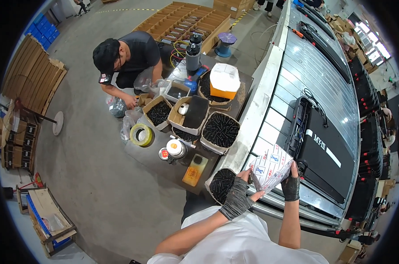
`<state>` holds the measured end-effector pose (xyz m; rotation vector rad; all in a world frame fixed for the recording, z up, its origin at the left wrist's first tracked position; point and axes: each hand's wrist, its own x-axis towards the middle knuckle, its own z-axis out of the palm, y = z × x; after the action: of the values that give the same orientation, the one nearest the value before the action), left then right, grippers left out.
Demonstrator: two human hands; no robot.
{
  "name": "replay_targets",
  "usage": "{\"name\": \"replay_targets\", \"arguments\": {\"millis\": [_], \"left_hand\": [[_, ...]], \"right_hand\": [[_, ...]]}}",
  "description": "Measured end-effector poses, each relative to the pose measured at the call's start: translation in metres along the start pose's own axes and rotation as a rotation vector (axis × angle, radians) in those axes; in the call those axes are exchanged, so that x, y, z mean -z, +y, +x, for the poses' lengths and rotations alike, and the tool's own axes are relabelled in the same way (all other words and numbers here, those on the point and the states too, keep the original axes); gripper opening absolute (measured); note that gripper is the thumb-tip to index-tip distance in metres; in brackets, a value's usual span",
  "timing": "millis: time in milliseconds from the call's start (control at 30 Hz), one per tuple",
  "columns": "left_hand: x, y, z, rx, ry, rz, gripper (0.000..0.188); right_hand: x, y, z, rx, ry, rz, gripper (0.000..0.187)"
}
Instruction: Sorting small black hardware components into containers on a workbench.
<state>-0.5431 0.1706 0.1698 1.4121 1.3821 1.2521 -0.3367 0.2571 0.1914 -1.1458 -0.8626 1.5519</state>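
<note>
A white bag (pixel 272 169) with red and blue printing is held up between my hands, over the near end of the conveyor. My left hand (pixel 238 198), in a grey fingerless glove, pinches its lower left edge. The right edge is gripped by my right hand (pixel 291 185), gloved the same way. What the bag contains cannot be made out. Just beyond it lies a long black machine (pixel 329 152) with a white stripe, its narrow end open and showing wires. A black cable (pixel 314 105) is coiled on that end.
Boxes of black screws or similar small parts (pixel 220 130) crowd a table at my left, with a phone (pixel 195 170), a yellow tape roll (pixel 141 135) and a flask (pixel 176 148). A co-worker (pixel 135 55) bends over its far side. The metal conveyor (pixel 292 72) stretches ahead.
</note>
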Motion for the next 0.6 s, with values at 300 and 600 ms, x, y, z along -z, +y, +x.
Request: {"name": "replay_targets", "arguments": {"millis": [300, 600], "left_hand": [[0.017, -0.028, 0.013, 0.340, -0.051, -0.398, 0.100], [0.053, -0.049, 0.065, 0.431, 0.236, -0.685, 0.084]], "right_hand": [[-0.002, 0.012, 0.025, -0.088, -0.145, -0.057, 0.059], [-0.063, 0.031, 0.133, -0.073, -0.257, -0.325, 0.056]]}}
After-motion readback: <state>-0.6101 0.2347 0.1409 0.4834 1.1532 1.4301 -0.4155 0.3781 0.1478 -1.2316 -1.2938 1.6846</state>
